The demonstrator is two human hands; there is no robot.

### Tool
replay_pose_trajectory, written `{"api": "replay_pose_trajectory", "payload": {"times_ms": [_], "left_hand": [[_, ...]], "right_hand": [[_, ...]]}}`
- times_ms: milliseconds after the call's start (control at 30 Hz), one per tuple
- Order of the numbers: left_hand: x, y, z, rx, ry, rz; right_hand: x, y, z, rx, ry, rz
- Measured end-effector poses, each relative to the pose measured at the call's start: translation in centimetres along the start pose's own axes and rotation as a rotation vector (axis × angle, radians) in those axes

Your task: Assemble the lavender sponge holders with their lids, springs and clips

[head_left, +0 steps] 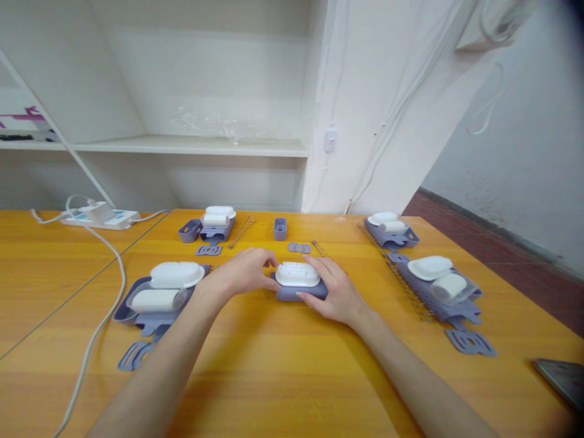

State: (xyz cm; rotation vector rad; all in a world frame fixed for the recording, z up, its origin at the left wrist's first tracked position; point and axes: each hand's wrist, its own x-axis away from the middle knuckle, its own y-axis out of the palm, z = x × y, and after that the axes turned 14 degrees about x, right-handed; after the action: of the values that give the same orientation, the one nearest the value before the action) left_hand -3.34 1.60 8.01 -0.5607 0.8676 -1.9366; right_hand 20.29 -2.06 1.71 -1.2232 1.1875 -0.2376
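A white oval dish-like piece [297, 275] with a studded or perforated top rests on a purple-grey base [296, 294] at the table's middle. My right hand [335, 289] is closed around the right end, its thumb at the base's front and its fingers over the white piece. At the left end, my left hand [250, 271] curves its thumb and fingers around the edge in a pinch. Just behind lie a flat purple-grey slotted plate [299, 247], a small purple-grey cup [280, 229] and a metal spring-like strip [318, 247].
Similar sets with white oval pieces [177, 275] [430, 267] and white rolls [157, 300] [449, 287] lie to both sides. A power strip [100, 214] with a white cable [119, 267] is at left. A phone-like dark object [563, 380] lies at the right edge.
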Motion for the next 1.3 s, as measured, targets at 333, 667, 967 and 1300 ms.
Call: {"api": "replay_pose_trajectory", "payload": {"times_ms": [333,667,967,1300], "left_hand": [[0.2,1.1,0.4,-0.034,-0.022,-0.085],[-0.1,2.8,1.5,-0.207,-0.101,0.053],[-0.3,3.8,2.9,-0.312,-0.127,0.087],[-0.6,3.9,2.7,-0.265,-0.148,0.057]], "right_hand": [[0.0,0.0,-0.1,0.0,0.007,-0.008],[0.2,0.1,0.2,0.016,-0.019,0.0],[0.2,0.2,0.1,-0.004,-0.004,-0.008],[0.2,0.5,0.0,-0.096,0.014,0.053]]}}
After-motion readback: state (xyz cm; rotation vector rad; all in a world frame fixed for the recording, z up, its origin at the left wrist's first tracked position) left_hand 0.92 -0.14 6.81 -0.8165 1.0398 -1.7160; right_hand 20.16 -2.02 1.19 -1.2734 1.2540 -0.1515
